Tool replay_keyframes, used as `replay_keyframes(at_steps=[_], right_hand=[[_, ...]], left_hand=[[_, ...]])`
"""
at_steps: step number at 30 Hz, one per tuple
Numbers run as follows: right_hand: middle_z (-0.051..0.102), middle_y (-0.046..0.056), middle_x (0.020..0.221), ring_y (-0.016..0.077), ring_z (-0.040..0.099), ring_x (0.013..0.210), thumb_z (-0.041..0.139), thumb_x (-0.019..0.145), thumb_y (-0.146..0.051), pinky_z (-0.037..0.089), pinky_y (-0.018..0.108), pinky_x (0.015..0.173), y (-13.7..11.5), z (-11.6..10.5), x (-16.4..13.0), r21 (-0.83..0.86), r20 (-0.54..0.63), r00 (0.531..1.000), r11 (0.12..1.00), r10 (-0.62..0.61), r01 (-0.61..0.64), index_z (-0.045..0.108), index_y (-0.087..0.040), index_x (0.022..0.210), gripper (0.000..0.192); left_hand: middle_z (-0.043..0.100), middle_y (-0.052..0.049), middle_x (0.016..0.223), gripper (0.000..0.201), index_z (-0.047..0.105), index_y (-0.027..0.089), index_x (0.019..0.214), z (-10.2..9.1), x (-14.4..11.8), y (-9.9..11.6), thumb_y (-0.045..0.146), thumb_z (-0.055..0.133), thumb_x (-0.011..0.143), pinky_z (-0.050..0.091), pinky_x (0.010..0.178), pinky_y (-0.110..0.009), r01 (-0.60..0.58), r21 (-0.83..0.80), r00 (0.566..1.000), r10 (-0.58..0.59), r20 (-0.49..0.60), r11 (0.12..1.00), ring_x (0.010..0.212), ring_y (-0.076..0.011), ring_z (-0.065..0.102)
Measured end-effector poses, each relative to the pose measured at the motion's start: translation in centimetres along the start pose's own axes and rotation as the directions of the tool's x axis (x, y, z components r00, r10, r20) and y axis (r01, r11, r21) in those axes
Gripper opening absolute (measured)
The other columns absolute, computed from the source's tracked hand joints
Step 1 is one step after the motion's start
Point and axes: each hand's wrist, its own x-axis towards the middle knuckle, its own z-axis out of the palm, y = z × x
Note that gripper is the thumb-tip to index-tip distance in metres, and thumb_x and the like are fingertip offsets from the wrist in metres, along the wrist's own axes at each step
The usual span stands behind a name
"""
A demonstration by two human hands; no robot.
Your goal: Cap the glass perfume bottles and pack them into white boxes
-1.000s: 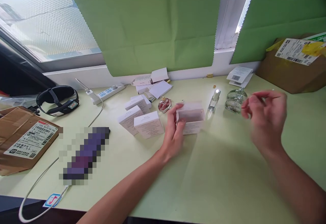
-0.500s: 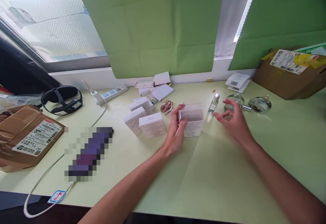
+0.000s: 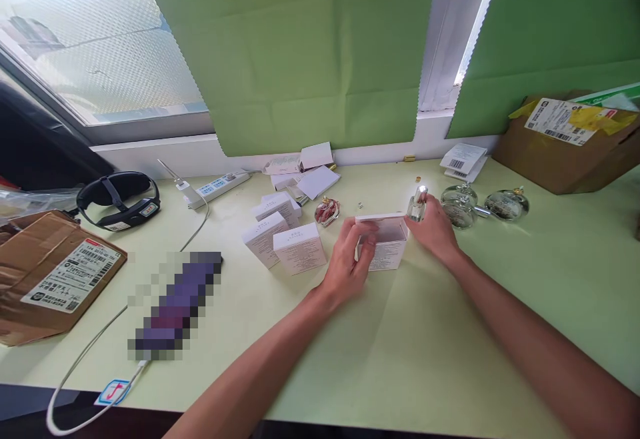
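Holding the open white box (image 3: 383,242) at its near left side, the left hand (image 3: 350,259) keeps it on the green table (image 3: 450,346). The right hand (image 3: 435,229) pinches a small clear bottle (image 3: 417,204) upright, just past the box's right end. Two round glass bottles (image 3: 459,202) sit close by on the right.

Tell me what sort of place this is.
Probably a home or small-office packing desk by a window: small white product boxes, glass perfume bottles and labelled cardboard shipping cartons cover the pale green tabletop.
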Motion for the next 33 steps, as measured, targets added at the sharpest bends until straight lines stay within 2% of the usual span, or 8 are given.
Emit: replay_keyframes(at_steps=[3,5,11,16,20,24,28,33], right_hand=[[0.069,0.013,0.102,0.0338,0.064,0.097,0.065,0.078,-0.045,0.049,0.049,0.083,0.4,-0.3,-0.2,0.046,0.054,0.998,0.999,-0.011,0.008,0.061,-0.02,0.12,0.049],[0.071,0.01,0.094,0.0308,0.065,0.091,0.069,0.077,-0.044,0.051,0.048,0.081,0.8,-0.9,-0.4,0.111,0.107,0.994,0.994,-0.028,0.016,0.064,-0.02,0.117,0.047],[0.074,0.01,0.112,0.024,0.068,0.093,0.076,0.077,-0.05,0.061,0.037,0.066,0.5,-4.1,-0.9,0.45,0.247,0.959,0.893,-0.139,0.013,0.067,-0.021,0.116,0.049],[0.075,0.008,0.11,0.0229,0.069,0.094,0.077,0.08,-0.047,0.064,0.035,0.07,-1.3,-7.7,-1.0,0.621,0.316,0.923,0.784,-0.217,-0.028,0.072,-0.026,0.111,0.037],[0.074,0.008,0.112,0.0219,0.069,0.096,0.077,0.083,-0.04,0.063,0.035,0.077,-3.2,-11.0,-0.5,0.604,0.444,0.848,0.796,-0.289,-0.045,0.071,-0.026,0.116,0.037],[0.073,0.008,0.113,0.0222,0.069,0.098,0.08,0.081,-0.039,0.061,0.035,0.077,-5.6,-12.9,0.7,0.552,0.489,0.765,0.828,-0.419,0.101,0.069,-0.026,0.118,0.04],[0.071,0.006,0.114,0.023,0.067,0.105,0.075,0.086,-0.034,0.06,0.035,0.08,-8.3,-12.6,0.9,0.534,0.487,0.668,0.797,-0.562,0.281,0.066,-0.027,0.12,0.036],[0.072,0.001,0.104,0.0197,0.069,0.091,0.068,0.09,-0.03,0.059,0.035,0.077,-10.7,-10.9,-0.5,0.452,0.53,0.565,0.775,-0.632,0.442,0.065,-0.027,0.101,0.012]], left_hand=[[0.06,-0.008,0.106,0.022,0.055,0.021,0.116,-0.1,0.0,0.1,0.032,0.041,0.104,0.043,0.075,-0.03,0.034,0.023,0.999,-0.034,-0.015,0.999,0.09,-0.0187,0.055],[0.061,-0.009,0.107,0.023,0.053,0.02,0.119,-0.2,0.1,0.1,0.033,0.042,0.103,0.044,0.077,-0.031,0.053,0.025,0.998,-0.052,-0.027,0.998,0.091,-0.0195,0.056],[0.061,-0.01,0.116,0.026,0.047,0.021,0.125,-0.3,0.1,0.3,0.033,0.044,0.102,0.045,0.081,-0.032,0.068,-0.008,0.998,-0.068,-0.009,0.998,0.091,-0.0188,0.057],[0.061,-0.01,0.116,0.029,0.046,0.021,0.127,-0.3,0.1,0.1,0.035,0.043,0.102,0.046,0.08,-0.032,0.095,-0.052,0.995,-0.095,-0.002,0.994,0.092,-0.0188,0.058],[0.059,-0.011,0.126,0.032,0.044,0.021,0.13,-0.3,0.1,0.1,0.037,0.044,0.102,0.047,0.085,-0.033,0.097,-0.075,0.995,-0.098,-0.004,0.992,0.101,-0.0202,0.058],[0.057,-0.012,0.129,0.034,0.044,0.021,0.131,-0.3,0.2,0.2,0.039,0.044,0.102,0.048,0.089,-0.034,0.1,-0.09,0.995,-0.1,-0.004,0.991,0.106,-0.0213,0.058],[0.058,-0.012,0.126,0.034,0.043,0.021,0.132,-0.2,0.1,0.1,0.038,0.044,0.102,0.048,0.091,-0.035,0.068,-0.087,0.998,-0.066,0.021,0.994,0.104,-0.0213,0.058],[0.06,-0.01,0.116,0.033,0.045,0.02,0.129,0.0,0.0,-0.3,0.038,0.046,0.102,0.048,0.092,-0.036,0.049,-0.118,0.999,-0.048,0.011,0.992,0.102,-0.0211,0.056]])
